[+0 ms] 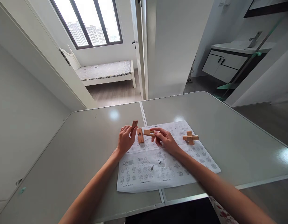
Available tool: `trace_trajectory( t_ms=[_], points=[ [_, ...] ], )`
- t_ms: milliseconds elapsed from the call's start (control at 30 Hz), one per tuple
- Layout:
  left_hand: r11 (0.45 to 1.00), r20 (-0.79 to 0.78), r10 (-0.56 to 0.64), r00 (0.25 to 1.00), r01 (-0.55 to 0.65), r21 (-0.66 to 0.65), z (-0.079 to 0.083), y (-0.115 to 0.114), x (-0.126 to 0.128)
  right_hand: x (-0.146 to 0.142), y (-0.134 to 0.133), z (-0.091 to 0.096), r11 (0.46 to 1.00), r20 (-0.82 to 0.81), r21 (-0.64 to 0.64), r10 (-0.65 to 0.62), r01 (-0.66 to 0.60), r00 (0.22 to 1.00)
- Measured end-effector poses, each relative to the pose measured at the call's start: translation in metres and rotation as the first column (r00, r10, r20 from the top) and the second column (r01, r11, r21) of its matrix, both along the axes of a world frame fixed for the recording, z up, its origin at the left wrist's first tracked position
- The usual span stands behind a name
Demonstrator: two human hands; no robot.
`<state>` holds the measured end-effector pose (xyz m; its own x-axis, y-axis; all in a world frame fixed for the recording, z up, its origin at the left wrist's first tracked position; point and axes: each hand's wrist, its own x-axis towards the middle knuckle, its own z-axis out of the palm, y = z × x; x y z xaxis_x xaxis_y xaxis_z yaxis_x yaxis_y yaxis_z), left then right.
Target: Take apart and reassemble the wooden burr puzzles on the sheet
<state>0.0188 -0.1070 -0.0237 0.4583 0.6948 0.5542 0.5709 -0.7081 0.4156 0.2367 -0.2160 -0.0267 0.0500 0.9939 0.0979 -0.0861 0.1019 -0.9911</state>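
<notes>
My left hand (126,139) grips a brown wooden puzzle piece (135,123), held up on end above the table. In my right hand (165,139) is a lighter wooden puzzle piece (148,133) with a slot in it, pinched between thumb and fingers and pointing left. Between the two hands a reddish notched wooden piece (140,135) lies at the left edge of a printed instruction sheet (144,180). Farther right, a cross-shaped group of interlocked wooden pieces (190,137) rests on the sheet. My right forearm covers part of the paper.
The sheet lies on a large grey-green table (92,155) with a metal seam (143,113). Two small dark bits (152,168) are on the paper. Past the table stand a bed (106,72), an open door (138,46) and a washbasin cabinet (224,62).
</notes>
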Motion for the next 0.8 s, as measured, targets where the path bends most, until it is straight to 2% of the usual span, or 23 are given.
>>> trace_trajectory(
  t_ms=[133, 233, 367, 633, 800],
  points=[
    [0.994, 0.04, 0.103, 0.994, -0.101, -0.038, -0.003, 0.004, 0.0, -0.004, 0.0, -0.004, 0.981, 0.201, 0.037, -0.193, 0.189, 0.961],
    [0.981, 0.032, 0.157, 0.987, -0.152, -0.12, -0.004, 0.006, 0.0, -0.005, 0.001, -0.01, 0.965, 0.348, 0.064, -0.259, 0.253, 0.901],
    [0.957, -0.016, 0.218, 0.976, -0.217, -0.193, -0.005, 0.006, 0.001, -0.005, 0.003, -0.017, 0.948, 0.491, 0.127, -0.315, 0.291, 0.812],
    [0.955, -0.097, 0.231, 0.968, -0.244, -0.166, -0.003, 0.003, 0.002, -0.003, 0.002, -0.02, 0.925, 0.696, 0.193, -0.365, 0.329, 0.619],
    [0.96, -0.14, 0.219, 0.966, -0.239, -0.146, 0.0, -0.001, 0.004, -0.004, 0.0, -0.018, 0.927, 0.764, 0.206, -0.353, 0.314, 0.541]
  ],
)
